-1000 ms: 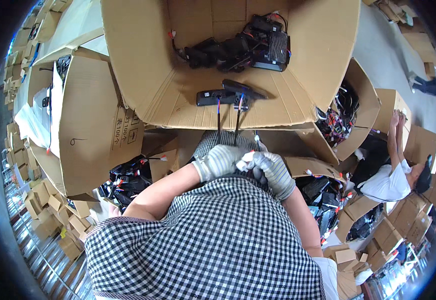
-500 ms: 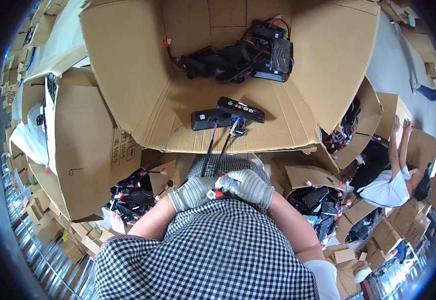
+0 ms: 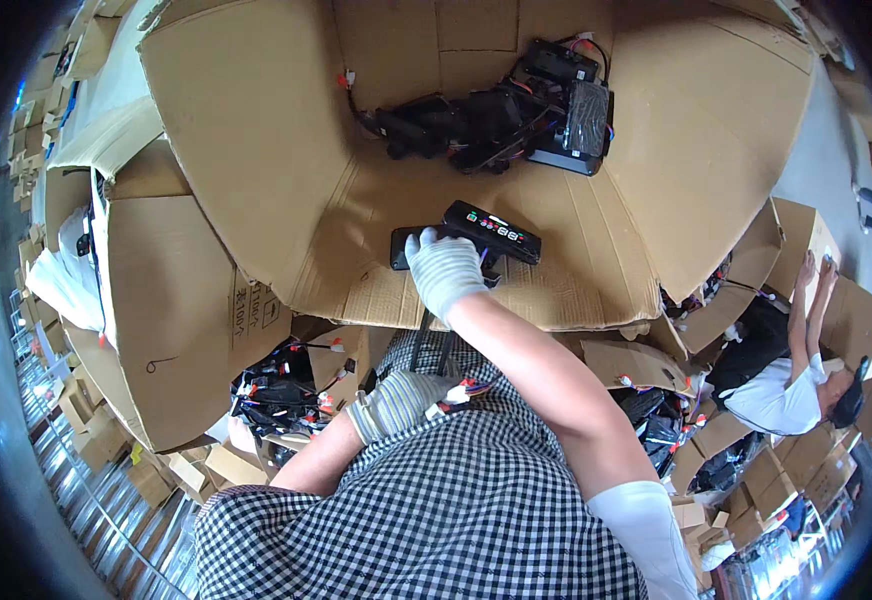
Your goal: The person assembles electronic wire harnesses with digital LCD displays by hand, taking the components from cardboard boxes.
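Two black control panels lie on the cardboard flap in front of me. One panel [image 3: 497, 234] faces up with coloured marks and buttons; the other panel [image 3: 399, 247] is partly hidden under my right hand. My right hand [image 3: 446, 274], in a striped work glove, rests over that second panel, fingers stretched out and touching its top. In my lap, my gloved left hand [image 3: 405, 404] is closed around the black cables [image 3: 422, 345] that run down from the panels. White and red connectors [image 3: 459, 396] stick out beside its fingers.
A large open carton [image 3: 246, 130] holds a pile of black panels and cables [image 3: 486, 125] farther back. Cartons of wired black parts stand left [image 3: 281, 385] and right [image 3: 651, 420]. At the right a co-worker [image 3: 786, 385] reaches toward a box.
My right hand has left the connectors at my lap and moved forward onto the panels. My left hand stays at the lap with the cables. The view has shifted slightly.
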`<state>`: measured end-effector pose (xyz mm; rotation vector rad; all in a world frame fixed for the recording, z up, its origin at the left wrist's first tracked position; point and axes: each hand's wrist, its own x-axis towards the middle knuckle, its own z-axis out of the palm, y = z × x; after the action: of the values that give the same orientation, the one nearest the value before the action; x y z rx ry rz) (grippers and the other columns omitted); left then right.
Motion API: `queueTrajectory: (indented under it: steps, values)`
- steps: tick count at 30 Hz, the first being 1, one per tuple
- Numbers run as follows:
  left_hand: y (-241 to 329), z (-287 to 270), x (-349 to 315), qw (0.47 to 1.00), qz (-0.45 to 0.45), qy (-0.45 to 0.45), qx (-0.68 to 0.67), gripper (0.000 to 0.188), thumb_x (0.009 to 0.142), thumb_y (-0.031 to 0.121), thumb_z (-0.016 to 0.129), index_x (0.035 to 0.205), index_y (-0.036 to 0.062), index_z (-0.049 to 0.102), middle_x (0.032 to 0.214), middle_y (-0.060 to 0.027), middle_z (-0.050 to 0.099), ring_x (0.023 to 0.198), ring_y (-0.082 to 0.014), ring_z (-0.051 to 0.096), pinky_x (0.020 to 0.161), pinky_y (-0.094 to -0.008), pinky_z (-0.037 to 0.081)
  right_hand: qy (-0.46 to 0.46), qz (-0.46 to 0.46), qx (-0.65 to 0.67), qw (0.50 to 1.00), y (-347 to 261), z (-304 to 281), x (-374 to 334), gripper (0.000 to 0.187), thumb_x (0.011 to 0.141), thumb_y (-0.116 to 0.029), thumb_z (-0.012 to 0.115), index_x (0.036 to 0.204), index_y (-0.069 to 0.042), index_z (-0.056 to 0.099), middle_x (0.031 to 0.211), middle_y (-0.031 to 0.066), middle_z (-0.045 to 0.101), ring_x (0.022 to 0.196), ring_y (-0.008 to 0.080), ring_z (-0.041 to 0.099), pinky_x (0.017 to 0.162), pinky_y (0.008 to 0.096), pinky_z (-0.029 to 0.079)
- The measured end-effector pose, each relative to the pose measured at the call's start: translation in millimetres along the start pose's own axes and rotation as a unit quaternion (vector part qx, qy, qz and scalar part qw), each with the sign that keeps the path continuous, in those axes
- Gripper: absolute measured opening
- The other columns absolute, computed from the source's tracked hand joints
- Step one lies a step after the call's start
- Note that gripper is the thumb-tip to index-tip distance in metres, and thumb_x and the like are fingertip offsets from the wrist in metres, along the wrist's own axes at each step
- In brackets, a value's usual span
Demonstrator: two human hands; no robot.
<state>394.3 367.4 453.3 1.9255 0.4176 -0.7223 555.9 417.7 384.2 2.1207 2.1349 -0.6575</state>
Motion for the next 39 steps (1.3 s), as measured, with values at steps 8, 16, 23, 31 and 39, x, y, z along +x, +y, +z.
queueTrajectory:
  steps: [8, 16, 23, 31, 39]
  values:
    - [9, -3, 0, 0.996, 0.009, 0.077, 0.042, 0.038, 0.081, 0.017, 0.056, 0.119, 0.0121, 0.054, 0.085, -0.01, 0.066, 0.072, -0.0259, 0.065, 0.06, -0.0345, 0.051, 0.014, 0.073, 0.166, 0.983, 5, 2, 39, 0.017, 0.083, -0.018, 0.054, 0.088, -0.006, 0.064, 0.085, 0.0197, 0.065, 0.067, 0.0305, 0.066, 0.058, 0.0412, 0.052]
    - [8, 8, 4, 0.97, 0.062, 0.206, -0.112, 0.043, 0.078, 0.021, 0.059, 0.12, 0.011, 0.054, 0.093, -0.0155, 0.064, 0.081, -0.0326, 0.063, 0.071, -0.0385, 0.05, -0.083, 0.226, 0.724, 0.646, 2, 17, -4, 0.019, 0.091, -0.013, 0.051, 0.104, -0.001, 0.059, 0.092, 0.0076, 0.062, 0.072, 0.0118, 0.06, 0.066, 0.0256, 0.05]
    - [4, 29, 3, 0.937, 0.041, 0.298, -0.177, 0.037, 0.078, 0.025, 0.063, 0.112, 0.0114, 0.055, 0.083, -0.0147, 0.062, 0.076, -0.0337, 0.062, 0.066, -0.0399, 0.048, -0.098, -0.026, 0.667, 0.738, 36, -24, -150, 0.029, 0.093, -0.026, 0.051, 0.107, -0.003, 0.06, 0.101, 0.0078, 0.064, 0.089, 0.0184, 0.062, 0.086, 0.0325, 0.047]
    - [21, 0, 5, 0.938, 0.018, 0.285, -0.195, 0.031, 0.079, 0.023, 0.06, 0.106, 0.0093, 0.06, 0.087, -0.0167, 0.065, 0.077, -0.0346, 0.062, 0.067, -0.0399, 0.049, -0.021, 0.058, 0.416, 0.907, 55, -72, -175, 0.034, 0.088, -0.035, 0.055, 0.078, -0.003, 0.062, 0.065, 0.0173, 0.053, 0.058, 0.0321, 0.054, 0.054, 0.0365, 0.043]
    - [16, -4, 16, 0.977, -0.015, 0.194, -0.083, 0.039, 0.082, 0.03, 0.059, 0.117, 0.012, 0.055, 0.091, -0.0157, 0.065, 0.083, -0.0337, 0.063, 0.071, -0.0393, 0.05, 0.084, -0.076, 0.353, 0.929, 12, -87, -169, 0.023, 0.086, -0.029, 0.056, 0.091, -0.009, 0.066, 0.069, 0.0104, 0.062, 0.06, 0.0284, 0.06, 0.054, 0.0368, 0.047]
